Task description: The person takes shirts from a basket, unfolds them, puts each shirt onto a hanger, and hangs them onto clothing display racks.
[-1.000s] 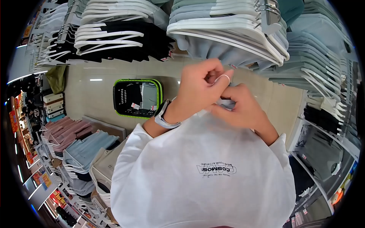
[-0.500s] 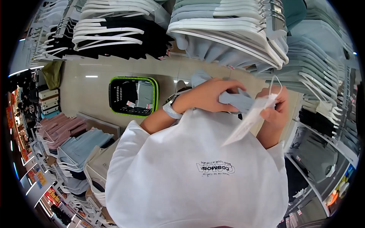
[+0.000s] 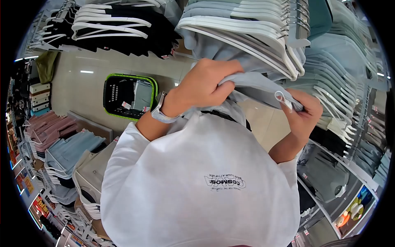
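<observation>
I see the left hand [image 3: 203, 86] and right hand [image 3: 303, 113] each with its grip clamped on a grey cloth [image 3: 259, 83], stretched between them above the middle of the frame. A white loop [image 3: 286, 103] sits by the right hand. A black and green basket [image 3: 113, 101] is at the upper left
</observation>
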Motion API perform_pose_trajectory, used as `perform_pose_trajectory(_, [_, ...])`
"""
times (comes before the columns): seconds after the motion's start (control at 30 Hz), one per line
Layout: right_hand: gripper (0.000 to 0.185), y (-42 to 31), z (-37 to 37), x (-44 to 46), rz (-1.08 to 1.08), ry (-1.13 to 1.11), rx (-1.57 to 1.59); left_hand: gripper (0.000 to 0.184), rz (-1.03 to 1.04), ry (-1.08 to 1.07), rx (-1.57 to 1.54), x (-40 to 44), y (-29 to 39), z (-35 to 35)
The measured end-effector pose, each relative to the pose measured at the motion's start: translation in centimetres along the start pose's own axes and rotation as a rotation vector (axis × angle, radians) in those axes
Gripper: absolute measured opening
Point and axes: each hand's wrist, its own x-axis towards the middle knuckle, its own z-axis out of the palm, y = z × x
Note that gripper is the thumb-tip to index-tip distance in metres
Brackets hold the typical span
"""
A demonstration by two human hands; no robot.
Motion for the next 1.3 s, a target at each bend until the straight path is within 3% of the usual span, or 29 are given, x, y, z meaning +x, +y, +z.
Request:
perform_pose_trajectory(0.07, [0.016,-0.1,0.5,0.2,0.193,-0.017,-0.176,0.017,-0.353,0.007,-0.126,0.1,2.0,-0.6])
perform_pose_trajectory(0.2, [0.025,0.0,1.2,1.0,0.283,-0.138,-0.298,0.009,-0.408,0.085,-0.115,0.5,3.3,-0.7])
perform_pose_trajectory(0.27, [0.034,0.8,1.1,1.0,0.26,-0.155,-0.405,0.009,-0.337,0.261,-0.096,0.3,3.3,-0.7])
perform_pose_trajectory(0.5, [0.032,5.1,-0.8,0.1,0.225,-0.115,-0.625,0.013,-0.396,0.404,0.089,-0.4,1.7,-3.1])
perform_pose_trajectory(0.57, [0.027,4.6,-1.7,-0.1,0.304,-0.197,-0.357,0.02,-0.212,0.361,0.369,-0.7,0.1,-3.9])
perform_pose_trajectory(0.7, [0.023,3.1,-2.5,0.9,0.269,-0.172,-0.309,0.023,0.007,0.213,0.523,-0.6,-1.4,-6.2])
perform_pose_trajectory(0.77, [0.021,4.0,-2.6,1.4,-0.001,-0.139,-0.509,0.021,-0.073,-0.013,0.417,-1.0,-1.9,-7.2])
perform_pose_trajectory(0.8, [0.018,4.1,-3.0,1.4,0.14,-0.226,-0.488,0.016,-0.146,0.039,0.359,-0.9,-1.9,-7.3])
perform_pose_trajectory(0.83, [0.018,4.2,-3.1,1.3,0.147,-0.216,-0.491,0.016,-0.137,0.031,0.355,-0.7,-2.0,-7.5])
perform_pose_trajectory(0.9, [0.016,4.3,-3.4,1.3,0.491,-0.132,-0.04,0.014,-0.311,0.117,0.263,0.0,-2.3,-7.9])
perform_pose_trajectory(1.03, [0.016,3.0,-2.5,2.3,0.418,0.047,0.021,0.012,-0.385,0.202,0.3,1.2,-2.3,-8.0])
perform_pose_trajectory(1.07, [0.015,2.8,-3.2,3.0,0.407,-0.105,-0.01,0.011,-0.349,0.218,0.359,1.4,-2.4,-8.1])
perform_pose_trajectory(1.17, [0.016,1.8,-3.0,3.5,0.545,-0.02,0.025,0.011,-0.257,0.239,0.402,1.8,-3.3,-8.3])
perform_pose_trajectory(1.23, [0.017,2.1,-3.1,3.7,0.528,-0.016,0.035,0.012,-0.275,0.193,0.376,1.8,-3.3,-8.6])
perform_pose_trajectory(1.3, [0.018,2.4,-3.3,3.7,0.506,-0.017,0.045,0.014,-0.494,0.067,0.349,1.7,-3.0,-8.7])
